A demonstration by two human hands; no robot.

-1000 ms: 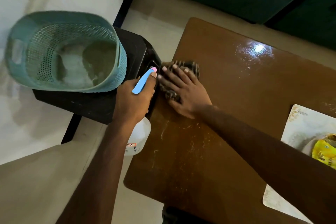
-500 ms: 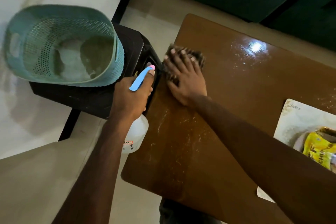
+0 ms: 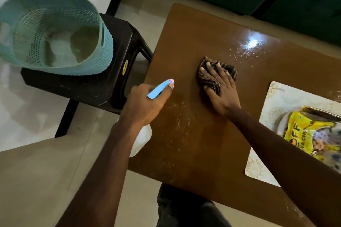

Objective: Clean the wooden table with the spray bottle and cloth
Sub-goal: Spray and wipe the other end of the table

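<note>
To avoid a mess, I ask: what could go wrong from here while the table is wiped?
1. The right hand presses the cloth near the placemat carrying a yellow packet; a wide stroke may shove or wet them.
2. The left hand holds the spray bottle at the table edge; it may bump the edge or spray the stool.

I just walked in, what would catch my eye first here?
The right hand presses a dark striped cloth flat on the brown table, near its middle. The left hand holds a blue-topped spray bottle at the table's left edge. A teal basket sits on a dark stool, upper left, and a yellow packet lies far right.
</note>
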